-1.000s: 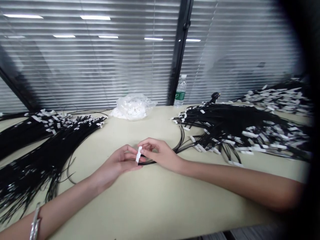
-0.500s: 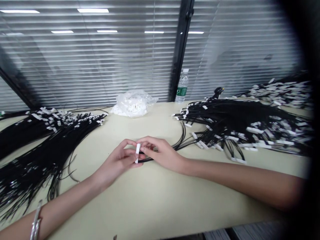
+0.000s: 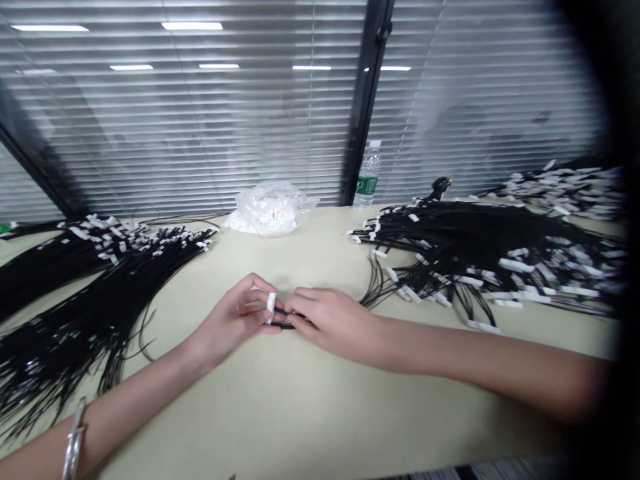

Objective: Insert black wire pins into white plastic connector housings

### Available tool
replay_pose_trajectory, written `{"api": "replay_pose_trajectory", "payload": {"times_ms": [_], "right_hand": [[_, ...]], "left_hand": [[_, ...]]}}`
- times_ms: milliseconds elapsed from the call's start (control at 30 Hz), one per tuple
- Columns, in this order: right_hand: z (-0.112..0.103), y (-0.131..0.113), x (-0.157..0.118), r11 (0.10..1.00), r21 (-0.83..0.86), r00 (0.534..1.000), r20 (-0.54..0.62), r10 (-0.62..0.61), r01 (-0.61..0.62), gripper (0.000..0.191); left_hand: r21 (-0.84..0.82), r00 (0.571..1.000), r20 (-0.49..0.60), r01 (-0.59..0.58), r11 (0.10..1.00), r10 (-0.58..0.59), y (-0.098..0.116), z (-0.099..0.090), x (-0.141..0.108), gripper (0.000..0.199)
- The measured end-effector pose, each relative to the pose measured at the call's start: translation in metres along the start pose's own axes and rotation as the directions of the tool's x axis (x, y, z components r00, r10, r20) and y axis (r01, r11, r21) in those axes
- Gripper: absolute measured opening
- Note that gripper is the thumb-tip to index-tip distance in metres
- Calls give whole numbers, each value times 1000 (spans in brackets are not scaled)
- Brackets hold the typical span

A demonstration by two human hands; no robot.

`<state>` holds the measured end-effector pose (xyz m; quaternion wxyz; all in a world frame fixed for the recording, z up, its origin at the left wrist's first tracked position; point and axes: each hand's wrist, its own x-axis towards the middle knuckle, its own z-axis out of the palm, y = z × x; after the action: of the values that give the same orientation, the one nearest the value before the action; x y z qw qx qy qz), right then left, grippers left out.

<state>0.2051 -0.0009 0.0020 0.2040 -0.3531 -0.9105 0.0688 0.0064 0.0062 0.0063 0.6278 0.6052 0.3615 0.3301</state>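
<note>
Near the middle of the pale table, my left hand [image 3: 240, 315] pinches a small white connector [image 3: 271, 307], held upright between thumb and fingers. Black wires [image 3: 283, 326] run from the connector to the right. Just beside it, my right hand [image 3: 333, 323] has its fingertips closed on these wires, a short gap from the connector. The wires pass under the right hand, and more of them [image 3: 373, 283] show behind it towards the right pile. How each wire sits in the connector is too small to tell.
Black wire bundles with white ends [image 3: 145, 273] lie on the left. Larger piles of black cables [image 3: 465, 230] with white connectors cover the right. At the back of the table [image 3: 300, 413] are a clear plastic bag [image 3: 273, 208] of white pieces and a bottle [image 3: 367, 177], before window blinds.
My right hand has moved slightly right and down, away from the connector, and its fingers have closed more on the wires. The left hand still holds the connector. The view has shifted a little.
</note>
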Motion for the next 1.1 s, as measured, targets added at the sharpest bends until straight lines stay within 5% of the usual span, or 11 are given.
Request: {"api": "replay_pose_trajectory", "payload": {"times_ms": [500, 867, 1100], "right_hand": [[-14, -3, 1, 999, 3, 997, 65, 32, -32, 17], [-4, 8, -2, 974, -215, 991, 129, -38, 65, 14], [-20, 2, -3, 946, -323, 990, 124, 74, -30, 12]], "left_hand": [[249, 990, 107, -119, 961, 95, 2, -5, 3, 12], [295, 996, -9, -78, 952, 84, 2, -7, 2, 19], [259, 976, -128, -138, 956, 175, 1, -10, 4, 20]]}}
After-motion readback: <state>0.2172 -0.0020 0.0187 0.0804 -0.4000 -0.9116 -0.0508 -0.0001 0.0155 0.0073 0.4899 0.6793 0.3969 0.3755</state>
